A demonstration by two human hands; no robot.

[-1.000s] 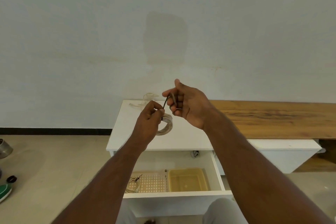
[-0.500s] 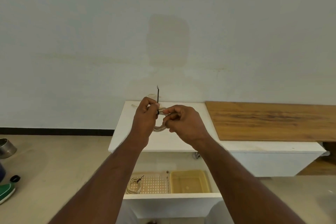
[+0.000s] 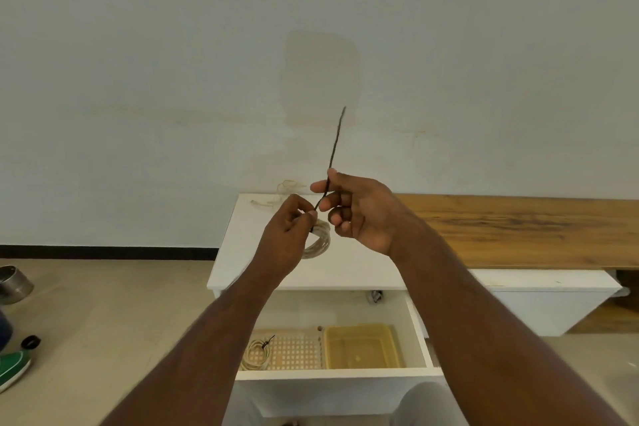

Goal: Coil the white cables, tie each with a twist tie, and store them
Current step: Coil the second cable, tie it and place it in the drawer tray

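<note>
A plain pale wall stands behind a white worktop. Above it the left hand pinches the coiled white cable — light and floppy, so hold it where the loops cross. The right hand pinches the twist tie, thin and bendy, pointing up. Another tied coil lies in the open drawer below.

A dark twist tie rises over a whitish cable coil, above a white tabletop, a brown wood-grain board, a yellow tray and a beige perforated basket.
</note>
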